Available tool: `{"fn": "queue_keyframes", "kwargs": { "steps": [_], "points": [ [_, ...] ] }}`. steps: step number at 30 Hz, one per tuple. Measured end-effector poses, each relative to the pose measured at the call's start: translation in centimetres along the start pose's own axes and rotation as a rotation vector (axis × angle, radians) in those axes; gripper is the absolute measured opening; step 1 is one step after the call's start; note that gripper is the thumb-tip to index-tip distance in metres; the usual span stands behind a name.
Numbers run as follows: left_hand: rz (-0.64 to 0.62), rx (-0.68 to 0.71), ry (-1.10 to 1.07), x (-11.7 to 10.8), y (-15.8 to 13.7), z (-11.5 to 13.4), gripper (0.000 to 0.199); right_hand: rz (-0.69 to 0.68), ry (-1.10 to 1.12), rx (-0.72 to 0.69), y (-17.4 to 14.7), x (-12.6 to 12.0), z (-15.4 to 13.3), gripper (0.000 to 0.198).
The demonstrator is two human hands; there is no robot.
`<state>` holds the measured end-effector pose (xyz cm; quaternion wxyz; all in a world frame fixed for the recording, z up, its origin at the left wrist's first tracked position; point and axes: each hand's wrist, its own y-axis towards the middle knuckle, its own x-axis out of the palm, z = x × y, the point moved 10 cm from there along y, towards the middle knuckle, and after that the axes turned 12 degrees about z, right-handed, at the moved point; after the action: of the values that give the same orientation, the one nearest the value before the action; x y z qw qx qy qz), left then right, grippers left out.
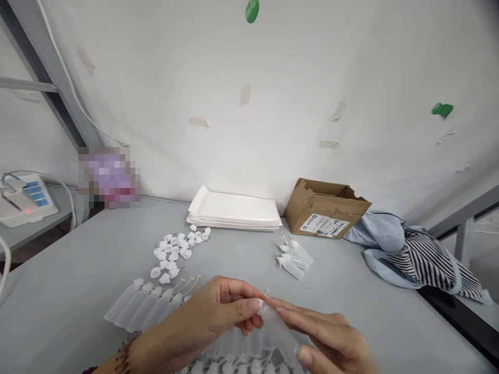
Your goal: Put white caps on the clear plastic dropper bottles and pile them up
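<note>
I observe one bottle (281, 335) held aslant above the table (390, 322), its neck end up and toward the left; the left hand (218, 309) has thumb and fingers pinched at that neck end; the right hand (331, 332) is clamped along the body, thumb low and fingers near the top; the fingertips of both come close together at the neck, and whether a cap is seated there I cannot tell; further bottles lie below the hands, partly hidden; a row (134, 307) lies left of them, with loose caps (185, 253) scattered just beyond; two tipped bottles (291, 266) lie apart, near the carton (325, 213); white packs (237, 208) are stacked by the wall.
</note>
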<state>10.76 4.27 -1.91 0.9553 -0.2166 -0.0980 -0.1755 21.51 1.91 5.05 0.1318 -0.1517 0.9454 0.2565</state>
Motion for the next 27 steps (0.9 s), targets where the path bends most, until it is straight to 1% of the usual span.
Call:
{"fn": "queue_keyframes", "kwargs": {
  "steps": [6,9,12,14,16,19,21,24,27],
  "points": [
    [0.028,-0.016,-0.041,-0.4,0.1,0.1,0.028,0.056,-0.071,0.059,-0.2,-0.8,0.7,0.027],
    [0.019,0.003,-0.049,-0.6,0.1,0.3,0.027,0.108,-0.029,0.059,-0.2,-1.1,0.9,0.025],
    [0.018,0.020,-0.024,-0.8,0.0,0.6,0.027,0.135,0.015,0.052,-0.1,-1.2,0.9,0.029],
    [0.037,0.024,0.013,-1.0,0.0,0.7,0.026,0.106,0.058,0.065,0.0,-0.8,0.8,0.031],
    [0.052,0.025,0.057,-1.1,-0.1,0.7,0.026,0.044,0.139,0.094,0.0,-0.1,0.7,0.031],
    [0.072,0.039,0.110,-1.3,-0.1,0.8,0.027,-0.068,0.244,0.169,-0.1,1.1,0.7,0.027],
    [0.082,0.054,0.134,-1.3,-0.2,0.8,0.028,-0.123,0.245,0.222,-0.3,1.7,1.1,0.024],
    [0.079,0.078,0.163,-1.1,-0.3,1.0,0.027,-0.154,0.246,0.245,-0.6,2.2,1.4,0.018],
    [0.075,0.097,0.176,-1.0,-0.5,1.3,0.025,-0.123,0.251,0.257,-0.6,2.3,2.0,0.010]
  ]
}}
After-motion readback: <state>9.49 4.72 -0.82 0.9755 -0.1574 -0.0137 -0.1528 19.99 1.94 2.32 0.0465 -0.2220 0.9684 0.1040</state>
